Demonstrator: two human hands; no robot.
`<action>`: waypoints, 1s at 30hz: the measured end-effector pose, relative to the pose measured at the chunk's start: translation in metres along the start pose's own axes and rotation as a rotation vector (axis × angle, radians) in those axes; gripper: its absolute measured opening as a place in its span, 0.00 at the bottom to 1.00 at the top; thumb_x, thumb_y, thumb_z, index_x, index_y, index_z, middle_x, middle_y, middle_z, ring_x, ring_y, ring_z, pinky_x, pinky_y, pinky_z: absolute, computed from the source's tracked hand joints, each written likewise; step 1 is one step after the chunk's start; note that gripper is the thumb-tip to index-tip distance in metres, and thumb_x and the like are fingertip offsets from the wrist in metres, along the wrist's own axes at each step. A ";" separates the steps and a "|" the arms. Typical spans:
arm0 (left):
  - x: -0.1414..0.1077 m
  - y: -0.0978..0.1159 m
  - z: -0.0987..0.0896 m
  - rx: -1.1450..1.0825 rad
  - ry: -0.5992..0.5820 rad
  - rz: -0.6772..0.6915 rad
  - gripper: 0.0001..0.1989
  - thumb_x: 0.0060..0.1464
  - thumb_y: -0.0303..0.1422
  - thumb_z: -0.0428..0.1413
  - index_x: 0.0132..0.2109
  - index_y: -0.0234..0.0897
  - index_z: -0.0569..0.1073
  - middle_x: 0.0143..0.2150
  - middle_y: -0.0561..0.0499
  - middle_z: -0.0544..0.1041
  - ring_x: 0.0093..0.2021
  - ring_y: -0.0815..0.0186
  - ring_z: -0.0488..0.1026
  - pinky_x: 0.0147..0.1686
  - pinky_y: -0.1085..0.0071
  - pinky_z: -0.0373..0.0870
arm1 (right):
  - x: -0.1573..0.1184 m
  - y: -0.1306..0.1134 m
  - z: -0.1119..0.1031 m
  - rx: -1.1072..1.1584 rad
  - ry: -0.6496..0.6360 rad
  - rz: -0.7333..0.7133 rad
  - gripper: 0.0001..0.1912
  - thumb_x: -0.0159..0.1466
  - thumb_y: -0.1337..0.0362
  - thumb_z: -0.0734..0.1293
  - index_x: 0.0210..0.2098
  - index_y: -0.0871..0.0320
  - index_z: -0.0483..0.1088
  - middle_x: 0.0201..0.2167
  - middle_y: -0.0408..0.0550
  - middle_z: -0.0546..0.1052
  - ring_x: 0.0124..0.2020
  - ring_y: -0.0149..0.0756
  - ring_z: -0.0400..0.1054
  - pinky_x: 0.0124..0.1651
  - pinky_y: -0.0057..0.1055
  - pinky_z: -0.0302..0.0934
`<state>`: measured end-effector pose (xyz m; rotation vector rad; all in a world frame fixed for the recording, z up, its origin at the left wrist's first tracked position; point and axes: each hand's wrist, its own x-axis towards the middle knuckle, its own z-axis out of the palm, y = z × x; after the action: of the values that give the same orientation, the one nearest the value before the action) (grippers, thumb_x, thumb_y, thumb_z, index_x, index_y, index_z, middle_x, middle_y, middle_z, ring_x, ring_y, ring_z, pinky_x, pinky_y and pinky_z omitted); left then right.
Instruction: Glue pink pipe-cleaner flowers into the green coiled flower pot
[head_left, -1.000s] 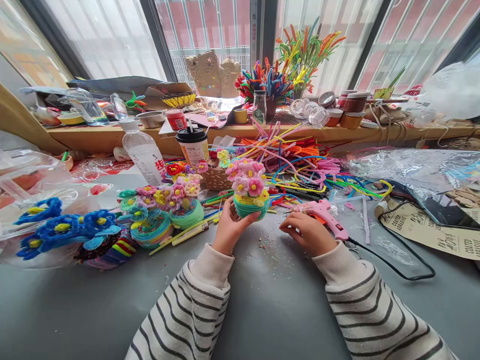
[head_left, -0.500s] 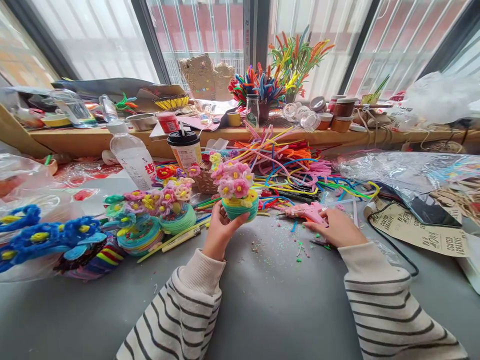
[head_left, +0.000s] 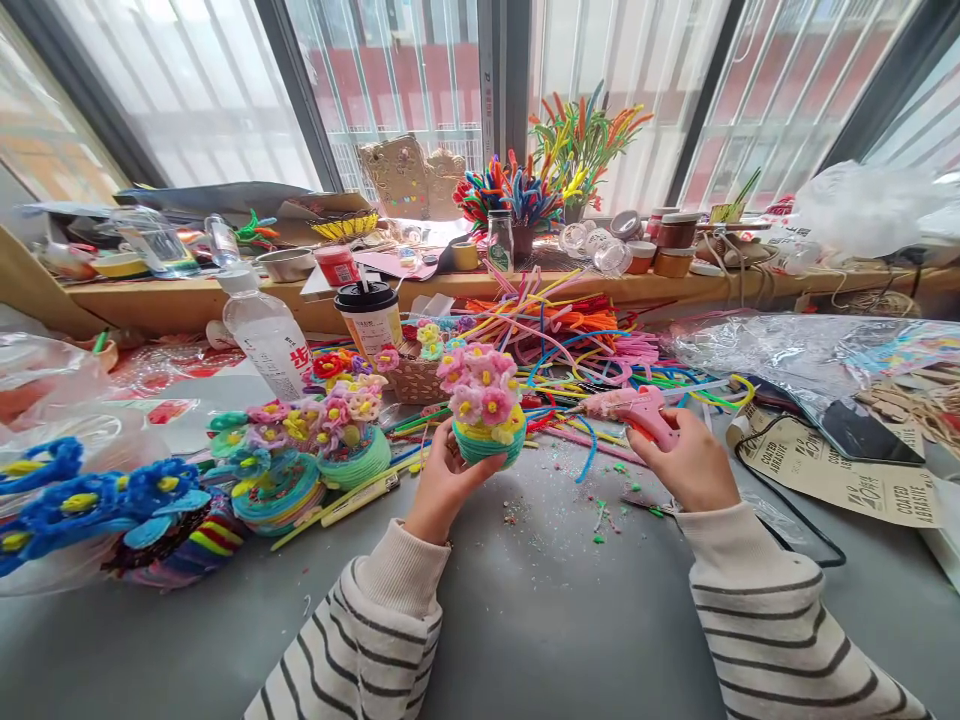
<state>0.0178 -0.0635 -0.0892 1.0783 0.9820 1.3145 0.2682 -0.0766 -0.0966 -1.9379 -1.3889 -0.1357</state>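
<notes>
My left hand (head_left: 448, 482) is wrapped round a small turquoise pot of pipe-cleaner flowers (head_left: 487, 410), pink blooms over a yellow rim, held upright above the table. In my right hand (head_left: 690, 460) is a pink hot glue gun (head_left: 637, 410), gripped by its handle, its nozzle pointing left toward the pot but apart from it. Glitter and small scraps (head_left: 555, 510) lie on the grey table between my hands. Similar flower pots (head_left: 352, 450) stand to the left, one with blue flowers (head_left: 97, 500) nearest me.
Loose pipe cleaners (head_left: 570, 320) pile up behind my hands. A plastic bottle (head_left: 262, 330) and a lidded paper cup (head_left: 369, 318) stand at the back left. On the right lie a black cable (head_left: 795, 535), sandpaper (head_left: 840, 465) and a phone (head_left: 859, 425). Jars (head_left: 675, 240) line the windowsill.
My right hand has lifted the glue gun off the table, and its nozzle now points left. The flower pot in my left hand has shifted slightly right and down in view.
</notes>
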 end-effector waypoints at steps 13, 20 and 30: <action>-0.004 0.001 0.001 -0.013 -0.236 -0.080 0.32 0.33 0.31 0.64 0.48 0.38 0.61 0.50 0.44 0.68 0.52 0.56 0.64 0.50 0.61 0.60 | -0.013 -0.027 -0.007 0.105 0.262 -0.153 0.24 0.49 0.48 0.63 0.37 0.60 0.66 0.28 0.51 0.74 0.25 0.37 0.66 0.29 0.32 0.60; -0.003 0.001 0.000 -0.006 -0.228 -0.090 0.33 0.32 0.31 0.64 0.48 0.38 0.61 0.51 0.44 0.68 0.52 0.56 0.64 0.50 0.62 0.61 | -0.016 -0.026 -0.005 0.060 0.295 -0.207 0.21 0.50 0.51 0.63 0.37 0.59 0.66 0.28 0.49 0.73 0.24 0.35 0.65 0.29 0.31 0.60; -0.002 -0.001 -0.002 -0.020 -0.232 -0.070 0.34 0.32 0.30 0.64 0.49 0.37 0.59 0.52 0.43 0.66 0.53 0.57 0.63 0.51 0.62 0.59 | -0.017 -0.027 -0.007 0.064 0.299 -0.236 0.18 0.51 0.53 0.63 0.36 0.59 0.65 0.26 0.47 0.72 0.22 0.33 0.64 0.27 0.30 0.59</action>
<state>0.0162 -0.0651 -0.0909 1.1428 0.8235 1.1123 0.2401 -0.0898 -0.0861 -1.6189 -1.3949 -0.4678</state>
